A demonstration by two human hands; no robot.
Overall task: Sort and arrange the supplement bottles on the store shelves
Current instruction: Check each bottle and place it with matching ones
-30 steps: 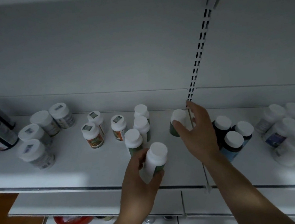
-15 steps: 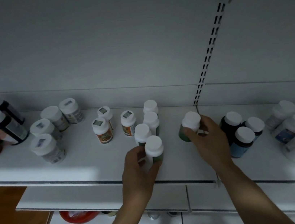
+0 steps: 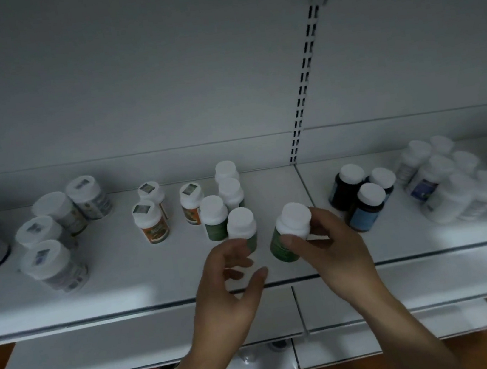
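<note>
Two green bottles in hand a second ago, only one now. Set down the first bottle (image 3: 242, 226) upright on the shelf (image 3: 124, 279), at the front end of the green row (image 3: 231, 192), just beside the bottle behind it. Let go of it since then: left hand (image 3: 231, 283) drawn back a little toward the shelf edge, fingers (image 3: 230, 253) apart and loosely curled, holding nothing.

Brought forward the second bottle (image 3: 289, 231) in the meantime. Was at the back of the shelf, near the slotted upright (image 3: 303, 104), one second ago. Now held by the right hand (image 3: 336, 249) near the front, just right of the first bottle but apart from it. Fingers and thumb clamped round the white cap and neck. Tilted, top leaning to the right. Base either off the shelf or only just touching it, hard to tell which.

Meaning for the task: green group grown to four standing, the fifth about to join. Probably next: stand the second bottle beside or in front of the first, keeping the row straight. Left hand free to steady the neighbours or fetch another. Care needed with the tilted base, to avoid knocking over the close row. Orange-label bottles (image 3: 150, 222) and dark bottles (image 3: 363, 198) untouched, in own groups on either side.
</note>
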